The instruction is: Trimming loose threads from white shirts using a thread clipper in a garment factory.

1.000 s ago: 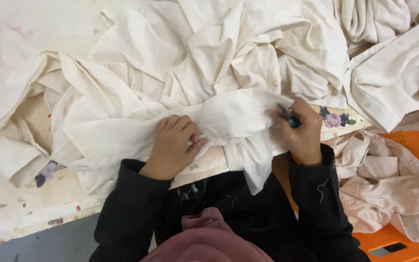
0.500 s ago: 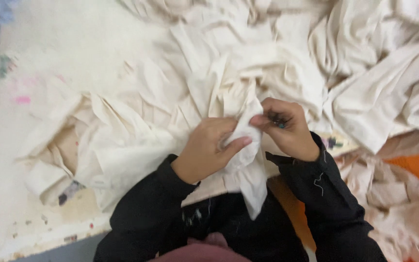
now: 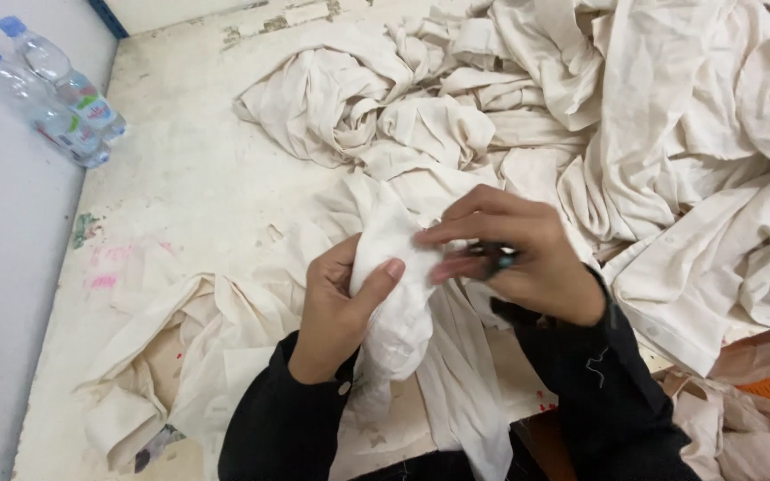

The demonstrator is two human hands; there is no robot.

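Sprawling over the worn white table (image 3: 198, 178), a heap of cream cloth (image 3: 634, 142) runs past the frame. Left hand (image 3: 336, 307) grips a bunched cream piece (image 3: 398, 285) — right hand (image 3: 514, 258) pinches its top, clasping a small dark tool (image 3: 496, 260), mostly hidden.

A worn, whitish table (image 3: 198, 178) with pink stains near its left edge; beyond that edge, grey floor (image 3: 2, 267) bearing two plastic bottles (image 3: 51, 93).
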